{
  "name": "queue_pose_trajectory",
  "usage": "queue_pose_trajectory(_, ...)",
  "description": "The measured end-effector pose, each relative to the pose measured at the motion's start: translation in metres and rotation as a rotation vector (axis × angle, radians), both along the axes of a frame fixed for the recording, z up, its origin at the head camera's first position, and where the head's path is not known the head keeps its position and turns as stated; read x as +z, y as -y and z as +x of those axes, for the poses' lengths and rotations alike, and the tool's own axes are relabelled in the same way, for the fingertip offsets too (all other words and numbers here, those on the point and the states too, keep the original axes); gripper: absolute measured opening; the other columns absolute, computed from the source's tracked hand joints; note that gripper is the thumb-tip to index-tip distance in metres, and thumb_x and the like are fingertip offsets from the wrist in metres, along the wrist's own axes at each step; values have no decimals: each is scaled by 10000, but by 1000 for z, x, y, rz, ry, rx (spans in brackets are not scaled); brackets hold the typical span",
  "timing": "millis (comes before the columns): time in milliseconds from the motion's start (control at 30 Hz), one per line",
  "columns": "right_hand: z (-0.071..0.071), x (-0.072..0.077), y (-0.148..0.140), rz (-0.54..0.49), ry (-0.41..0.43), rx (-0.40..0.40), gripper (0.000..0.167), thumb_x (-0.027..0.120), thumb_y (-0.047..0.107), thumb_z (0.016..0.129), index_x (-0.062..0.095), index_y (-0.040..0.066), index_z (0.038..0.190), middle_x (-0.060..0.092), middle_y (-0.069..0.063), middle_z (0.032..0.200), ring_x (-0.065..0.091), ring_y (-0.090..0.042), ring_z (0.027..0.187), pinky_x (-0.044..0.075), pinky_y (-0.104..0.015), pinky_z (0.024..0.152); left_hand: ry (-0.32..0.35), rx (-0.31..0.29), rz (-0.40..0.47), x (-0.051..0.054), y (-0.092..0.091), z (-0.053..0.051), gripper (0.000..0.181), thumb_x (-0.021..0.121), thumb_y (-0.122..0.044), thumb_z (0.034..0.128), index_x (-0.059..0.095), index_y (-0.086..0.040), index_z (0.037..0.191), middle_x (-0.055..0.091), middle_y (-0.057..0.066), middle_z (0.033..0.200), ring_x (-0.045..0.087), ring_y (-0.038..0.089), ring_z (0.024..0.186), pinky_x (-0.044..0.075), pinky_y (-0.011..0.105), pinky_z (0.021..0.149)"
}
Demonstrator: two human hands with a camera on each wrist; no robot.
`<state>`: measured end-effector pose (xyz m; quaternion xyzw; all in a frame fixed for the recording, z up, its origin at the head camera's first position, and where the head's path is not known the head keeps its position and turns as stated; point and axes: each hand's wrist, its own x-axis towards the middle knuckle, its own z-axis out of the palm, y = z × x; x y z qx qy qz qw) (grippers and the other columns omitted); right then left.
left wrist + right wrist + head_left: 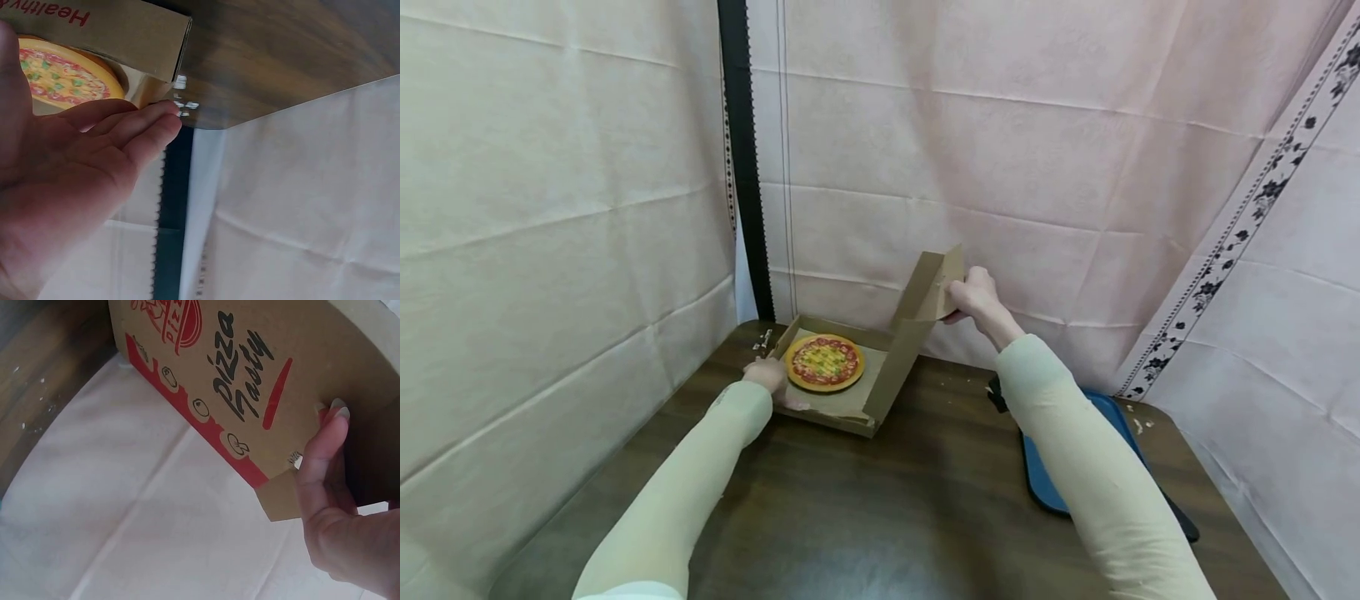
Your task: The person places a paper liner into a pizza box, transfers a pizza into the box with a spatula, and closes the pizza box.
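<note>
A cardboard pizza box [838, 423] stands with its lid [913, 346] raised on the right. Inside lies a round pizza [825, 363] with red, yellow and green topping. My right hand [977, 297] grips the lid near its upper edge. The right wrist view shows the lid's printed outside [206, 394], with the fingers [328, 440] bent against the cardboard. At the box's left side is my left hand [766, 375]. In the left wrist view its fingers [147, 128] extend nearly straight beside the box wall, close to or touching it.
A blue tray [1042, 479] with a black rim lies at the right, partly behind my right forearm. A small black object [997, 394] is near its far end. Pale scraps [764, 340] lie beyond the box. Cloth curtains [1000, 150] enclose the brown table [850, 517].
</note>
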<state>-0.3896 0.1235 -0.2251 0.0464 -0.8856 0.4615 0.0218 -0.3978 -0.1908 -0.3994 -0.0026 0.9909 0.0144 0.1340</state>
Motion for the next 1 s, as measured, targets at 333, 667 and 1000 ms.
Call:
queue_pose_trajectory(333,6,5,-27,62,-3,7,330,389,29,889,553,-163,1102,654,-217,876,676,-146,530,594,-301,596,33,-4,-90,5,-37,14,1019,607,-719,779,425,56,1415,342,278,1512,264,516,1406,337,618,1089)
queue_pose_trajectory(667,13,7,-49,112,3,4,298,402,28,891,606,-171,979,642,-118,711,670,-156,515,585,-294,557,59,-10,-121,4,-65,28,1073,563,-765,773,409,82,1413,353,299,1497,280,507,1403,333,585,1110)
queue_pose_trajectory(1000,20,9,-64,129,9,15,283,409,29,901,607,-159,971,622,-101,727,640,-123,515,582,-290,554,74,-15,-133,7,-85,37,1068,522,-781,786,422,83,1405,364,291,1494,287,496,1406,333,581,1113)
